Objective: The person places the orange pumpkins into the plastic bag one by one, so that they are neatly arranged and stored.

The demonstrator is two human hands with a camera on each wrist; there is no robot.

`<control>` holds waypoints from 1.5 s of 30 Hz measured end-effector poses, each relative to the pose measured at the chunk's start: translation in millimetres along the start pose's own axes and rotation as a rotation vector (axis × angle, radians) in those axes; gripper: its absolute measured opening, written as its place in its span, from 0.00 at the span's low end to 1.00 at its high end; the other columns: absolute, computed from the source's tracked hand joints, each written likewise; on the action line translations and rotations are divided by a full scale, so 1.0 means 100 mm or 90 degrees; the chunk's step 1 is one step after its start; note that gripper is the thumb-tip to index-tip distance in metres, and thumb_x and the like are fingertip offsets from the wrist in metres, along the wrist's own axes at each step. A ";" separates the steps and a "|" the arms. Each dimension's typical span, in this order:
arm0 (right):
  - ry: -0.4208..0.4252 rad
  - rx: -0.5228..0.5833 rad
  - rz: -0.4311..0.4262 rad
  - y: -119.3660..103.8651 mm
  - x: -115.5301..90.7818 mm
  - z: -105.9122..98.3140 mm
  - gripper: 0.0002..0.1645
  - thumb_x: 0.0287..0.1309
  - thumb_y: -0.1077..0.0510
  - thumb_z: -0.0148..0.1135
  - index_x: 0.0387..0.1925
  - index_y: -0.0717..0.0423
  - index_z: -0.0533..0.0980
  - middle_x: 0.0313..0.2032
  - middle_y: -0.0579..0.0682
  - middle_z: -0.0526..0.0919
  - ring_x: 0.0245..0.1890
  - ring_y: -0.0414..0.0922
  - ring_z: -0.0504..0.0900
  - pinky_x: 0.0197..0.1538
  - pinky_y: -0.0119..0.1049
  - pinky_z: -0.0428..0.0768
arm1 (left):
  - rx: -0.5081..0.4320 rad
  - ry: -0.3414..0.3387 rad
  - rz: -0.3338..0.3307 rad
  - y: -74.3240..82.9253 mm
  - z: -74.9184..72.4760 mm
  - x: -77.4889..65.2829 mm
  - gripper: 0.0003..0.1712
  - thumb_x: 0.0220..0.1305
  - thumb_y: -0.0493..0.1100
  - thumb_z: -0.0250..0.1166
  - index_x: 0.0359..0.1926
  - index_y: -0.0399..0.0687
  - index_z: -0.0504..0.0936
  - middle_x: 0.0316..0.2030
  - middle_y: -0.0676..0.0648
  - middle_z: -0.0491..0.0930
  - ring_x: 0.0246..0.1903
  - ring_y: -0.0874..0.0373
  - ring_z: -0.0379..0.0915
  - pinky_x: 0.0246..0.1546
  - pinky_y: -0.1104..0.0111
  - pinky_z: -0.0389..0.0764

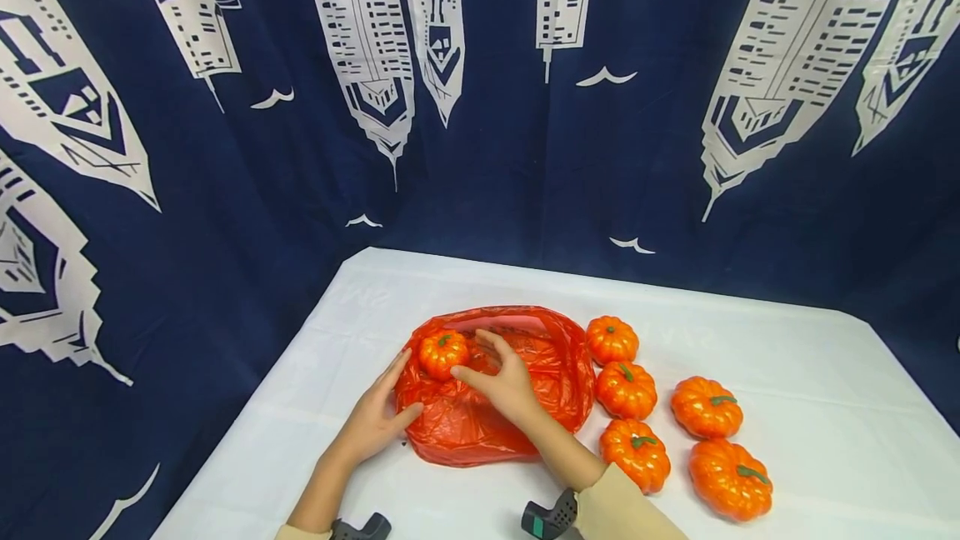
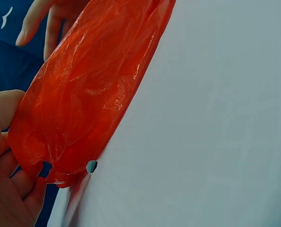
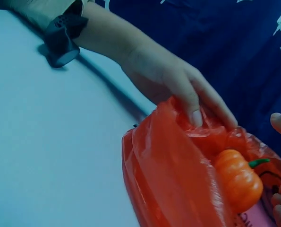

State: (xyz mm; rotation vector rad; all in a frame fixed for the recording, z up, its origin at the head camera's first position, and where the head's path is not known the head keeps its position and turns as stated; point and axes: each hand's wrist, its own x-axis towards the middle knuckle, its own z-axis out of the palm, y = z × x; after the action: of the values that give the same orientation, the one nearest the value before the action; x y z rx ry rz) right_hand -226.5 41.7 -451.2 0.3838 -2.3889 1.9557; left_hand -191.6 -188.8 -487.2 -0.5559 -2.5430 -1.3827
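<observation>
Red, crinkly thin-plastic bag (image 1: 480, 444), mouth up on the white-covered table (image 1: 832, 390). Soft walls, could slump over the mouth if support goes. Left hand (image 1: 371, 422) spread at its left rim, fingers mostly straight, touching plastic, no firm grip visible. Right hand (image 1: 506, 382) open at the mouth, thumb and fingers apart, nothing held; might snag the rim and drag the bag if pulled back low. Five glossy orange ribbed pumpkins (image 1: 626, 392) to the right, nearest just beside the bag; a sliding bag could knock them rolling. Small glossy orange pumpkin with green stem (image 1: 442, 355) inside, toward bag's left end; may roll if the plastic shifts.

Unclear: bag floor, behind folds and right hand; right hand cut off in right wrist view; right thumb touching pumpkin or not; dark print on pink (image 3: 258, 217), unreadable.
</observation>
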 end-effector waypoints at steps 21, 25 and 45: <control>0.056 -0.012 -0.014 -0.23 -0.40 -0.86 0.34 0.54 0.58 0.72 0.63 0.59 0.71 0.59 0.54 0.77 0.61 0.53 0.73 0.65 0.47 0.68 | -0.007 -0.004 0.002 -0.01 0.02 0.00 0.46 0.61 0.42 0.69 0.75 0.46 0.56 0.73 0.39 0.54 0.70 0.40 0.51 0.65 0.41 0.57; 0.073 -0.024 -0.010 -0.25 -0.48 -0.99 0.34 0.56 0.58 0.71 0.63 0.60 0.71 0.59 0.54 0.76 0.61 0.51 0.74 0.63 0.36 0.71 | -0.006 -0.005 -0.006 -0.01 0.02 0.00 0.46 0.61 0.42 0.69 0.75 0.47 0.56 0.73 0.40 0.54 0.71 0.40 0.51 0.65 0.41 0.57; 0.174 -0.124 0.006 -0.23 -0.83 -1.59 0.33 0.61 0.53 0.67 0.64 0.62 0.69 0.59 0.55 0.76 0.53 0.26 0.73 0.56 0.17 0.68 | 0.000 0.003 -0.002 0.00 0.00 -0.01 0.46 0.59 0.40 0.69 0.75 0.46 0.58 0.72 0.38 0.56 0.70 0.39 0.52 0.65 0.42 0.58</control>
State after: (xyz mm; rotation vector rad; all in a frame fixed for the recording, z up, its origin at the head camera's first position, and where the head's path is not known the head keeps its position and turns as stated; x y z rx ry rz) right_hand -162.3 205.3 -410.7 0.0897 -2.3746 1.6343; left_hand -190.7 -189.0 -487.9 -0.5488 -2.5416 -1.3833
